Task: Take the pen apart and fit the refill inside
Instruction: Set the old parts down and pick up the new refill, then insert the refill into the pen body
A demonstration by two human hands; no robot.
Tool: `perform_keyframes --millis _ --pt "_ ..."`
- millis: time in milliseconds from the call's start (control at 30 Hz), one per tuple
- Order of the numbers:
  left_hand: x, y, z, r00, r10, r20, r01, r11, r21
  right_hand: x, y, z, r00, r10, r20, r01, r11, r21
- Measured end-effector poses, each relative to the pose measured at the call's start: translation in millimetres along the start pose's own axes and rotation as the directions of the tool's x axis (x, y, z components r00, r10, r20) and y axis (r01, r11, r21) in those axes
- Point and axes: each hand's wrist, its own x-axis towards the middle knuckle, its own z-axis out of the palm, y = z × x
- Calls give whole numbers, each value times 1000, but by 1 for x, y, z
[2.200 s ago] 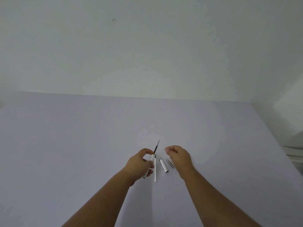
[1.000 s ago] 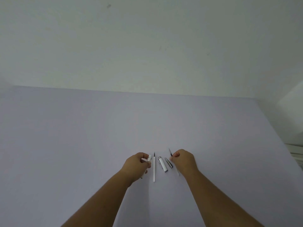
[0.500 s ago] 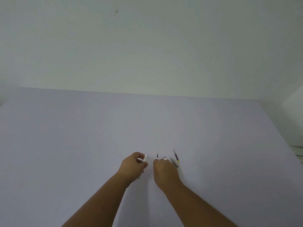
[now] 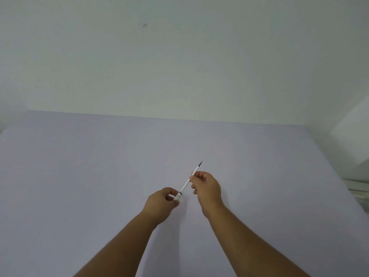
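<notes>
My left hand (image 4: 162, 203) grips the white pen barrel (image 4: 177, 196), whose open end points up and to the right. My right hand (image 4: 206, 187) pinches a thin white refill (image 4: 186, 183) with a dark tip (image 4: 200, 163) pointing away from me. The refill's lower end meets the mouth of the barrel. Both hands are raised a little above the pale lilac table (image 4: 99, 176). The other pen parts are hidden behind my right hand; only a small metallic glint (image 4: 196, 195) shows under it.
A plain white wall (image 4: 179, 56) rises behind the table's far edge. At the right edge, beyond the table, white ribbed objects (image 4: 359, 188) are partly in view.
My right hand laid the old refill on the table at the right, picked up the white refill that lay beside the barrel, and brought its end to the barrel in my left hand.
</notes>
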Motion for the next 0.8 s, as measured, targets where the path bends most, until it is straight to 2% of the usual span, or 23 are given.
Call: perform_keyframes --millis 133,267,400,533,633,700,733,800 --pt "-3 6 3 999 33 -8 -33 999 -24 -7 1 -6 999 -13 36 14 999 -33" --pt "-5 12 6 998 68 2 -68 997 -44 -13 2 -8 988 -5 155 22 994 -110" --pt "-6 16 7 997 74 5 -74 996 -54 -11 -4 -14 998 0 69 -4 998 57" --pt "-7 19 8 997 77 4 -77 996 -41 -7 -6 -16 992 -46 114 58 993 -101" --pt "-7 18 8 997 74 25 -73 996 -50 -3 -10 -22 987 -10 157 26 995 -95" --pt "-6 17 7 997 69 43 -65 994 -87 5 -11 -30 994 -9 112 17 998 -66" --pt "-6 16 7 997 65 51 -59 993 -105 12 -10 -35 998 -23 62 30 994 -108" --pt "-6 14 6 996 70 60 -62 990 -124 26 -3 -45 998 -65 1 61 926 -373"
